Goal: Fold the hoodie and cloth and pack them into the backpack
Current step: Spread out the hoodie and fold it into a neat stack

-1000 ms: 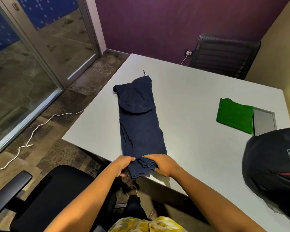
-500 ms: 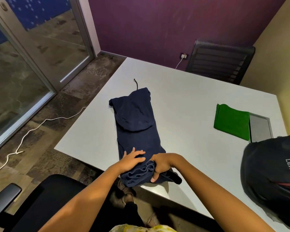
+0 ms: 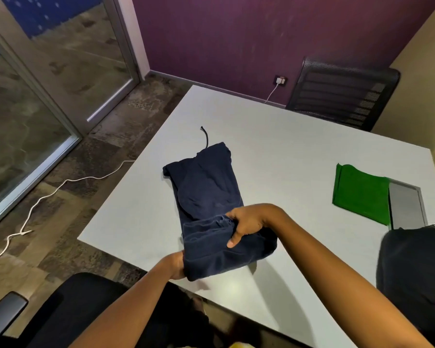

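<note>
Step in hand: folding the hoodie; its near end is lifted and doubled toward the hood, so the fold looks about half made.
Hoodie place: on the table near its front edge, hood end lying flat toward 12 o'clock, drawstring poking out beyond it.
Right hand: closed on the raised hem, fingers curled over the top, thumb under.
Left hand: gripping the lower left corner of the bundle, partly hidden behind the fabric.
Next move: probably lay the lifted half flat onto the hood end and press it square.
Cloth: green, already folded, at 2 o'clock from the hoodie, well apart.
Backpack: black, at 4 o'clock on the table edge; I cannot tell if it is open.
In the way: nothing lies between hoodie and backpack; the loose drawstring may need tucking.
</note>
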The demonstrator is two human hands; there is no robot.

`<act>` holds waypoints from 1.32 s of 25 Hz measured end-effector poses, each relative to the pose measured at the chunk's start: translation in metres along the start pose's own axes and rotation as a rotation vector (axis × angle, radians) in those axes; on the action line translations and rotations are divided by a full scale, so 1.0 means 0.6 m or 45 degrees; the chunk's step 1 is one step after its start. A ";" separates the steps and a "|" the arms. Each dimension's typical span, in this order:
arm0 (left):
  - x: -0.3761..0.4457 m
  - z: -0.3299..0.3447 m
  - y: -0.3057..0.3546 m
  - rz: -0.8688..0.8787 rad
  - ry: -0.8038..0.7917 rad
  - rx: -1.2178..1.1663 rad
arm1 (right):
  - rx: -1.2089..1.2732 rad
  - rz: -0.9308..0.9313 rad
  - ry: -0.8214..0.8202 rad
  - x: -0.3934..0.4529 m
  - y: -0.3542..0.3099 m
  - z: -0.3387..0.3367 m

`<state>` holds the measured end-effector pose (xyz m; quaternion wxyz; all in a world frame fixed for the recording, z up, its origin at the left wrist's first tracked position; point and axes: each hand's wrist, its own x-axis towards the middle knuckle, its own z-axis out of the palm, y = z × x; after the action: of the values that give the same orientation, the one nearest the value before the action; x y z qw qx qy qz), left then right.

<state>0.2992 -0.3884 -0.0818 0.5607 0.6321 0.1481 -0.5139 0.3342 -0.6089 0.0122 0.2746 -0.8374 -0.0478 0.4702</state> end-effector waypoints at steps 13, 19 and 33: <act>0.058 -0.089 0.219 0.406 0.085 -1.012 | -0.496 0.118 0.291 0.103 -0.130 -0.263; 0.147 -0.156 0.250 0.454 0.357 -0.465 | -0.709 -0.111 1.007 0.229 -0.116 -0.244; 0.198 -0.203 0.248 0.460 0.426 -0.405 | -0.287 -0.128 1.183 0.289 0.063 -0.004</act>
<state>0.5223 -0.3787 -0.1151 0.7030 0.6283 0.2024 -0.2647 0.4254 -0.5833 -0.1379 0.1968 -0.9801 -0.0113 0.0242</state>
